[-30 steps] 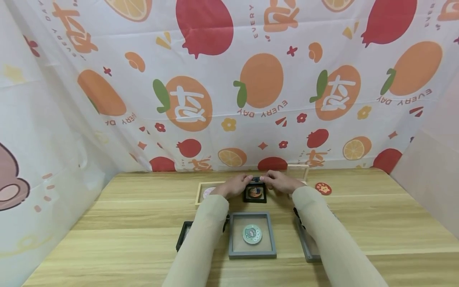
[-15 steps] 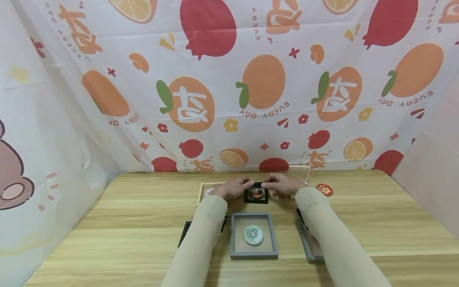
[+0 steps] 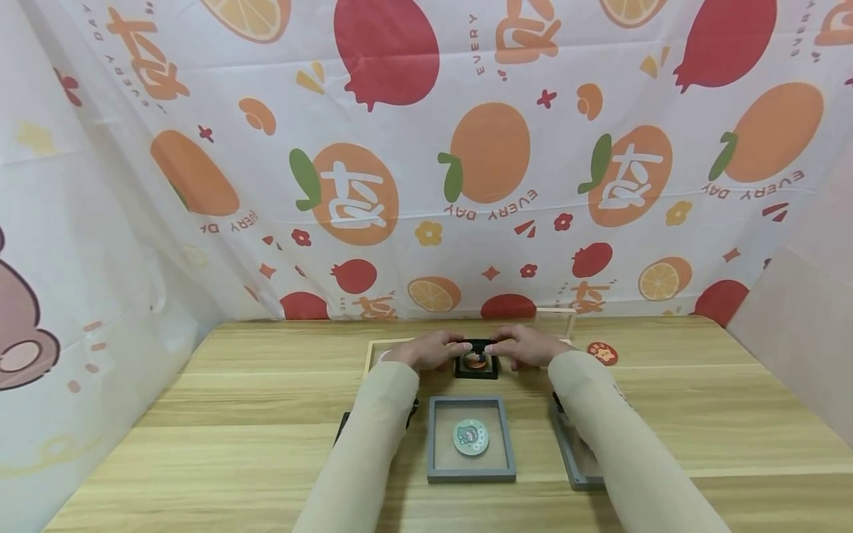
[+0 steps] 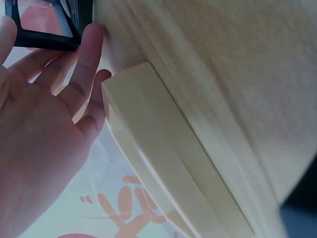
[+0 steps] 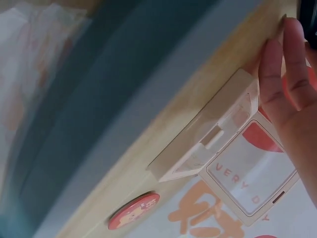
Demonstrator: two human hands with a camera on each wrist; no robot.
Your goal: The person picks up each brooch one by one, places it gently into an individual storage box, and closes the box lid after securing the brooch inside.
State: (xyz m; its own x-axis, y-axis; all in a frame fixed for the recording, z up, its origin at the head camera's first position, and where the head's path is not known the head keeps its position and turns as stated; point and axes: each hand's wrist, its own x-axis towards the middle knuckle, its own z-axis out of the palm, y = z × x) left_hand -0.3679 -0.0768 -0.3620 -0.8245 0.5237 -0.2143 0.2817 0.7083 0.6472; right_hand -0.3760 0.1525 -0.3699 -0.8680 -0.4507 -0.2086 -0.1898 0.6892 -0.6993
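Observation:
A small black display case (image 3: 477,374) with a round, dark orange and blue piece (image 3: 476,360) inside stands at the back middle of the table. Its black lid (image 3: 480,344) is tilted up at the rear. My left hand (image 3: 435,349) holds the lid's left side, thumb on top; in the left wrist view its fingers (image 4: 89,54) lie against the black frame's edge. From the other side my right hand (image 3: 525,346) holds the lid with thumb and fingers. The right wrist view catches only a sliver of the black case (image 5: 309,22), and the thumb is out of sight there.
Nearer me sits a grey frame (image 3: 435,437) with a green round badge (image 3: 470,437). Another grey frame (image 3: 573,463) is partly under my right arm. A pale wooden box (image 4: 148,129) lies left, an open cream case (image 5: 208,134) right, beside a red badge (image 3: 603,353).
The black lid stood more upright a second ago and has since tipped lower toward me. Both hands keep their places at its sides, thumbs shifting with it.

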